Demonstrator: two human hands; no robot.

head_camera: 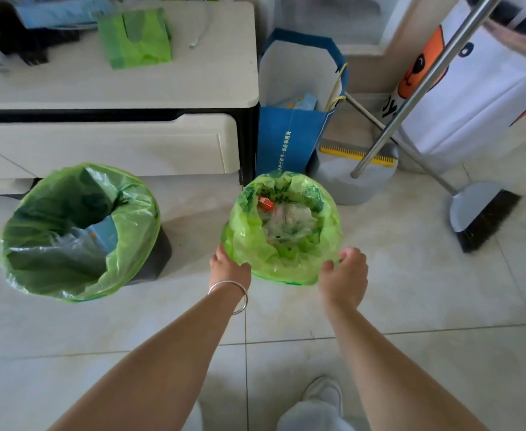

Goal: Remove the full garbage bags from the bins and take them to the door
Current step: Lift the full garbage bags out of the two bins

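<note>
Gripping rim of bag (283, 231), right of 2, standing on floor (411, 290): left hand (230, 269) and right hand (344, 275) each grasp an edge. Best gathered inward, then lifted straight up, avoiding spills.

Left bag (131, 244), right bag (249, 244): green, open

- one view only, worn on the person's head, facing forward and steeply down at the tiled floor (426, 306).
- both forearms enter from the bottom edge, large and close to the lens.
- the left hand (229, 269) and right hand (345, 276) meet at the green bag (274, 259) near mid-frame, at arm's reach.
- the wide angle bows straight lines near the edges, as on the cabinet (115, 94) along the top left.
</note>
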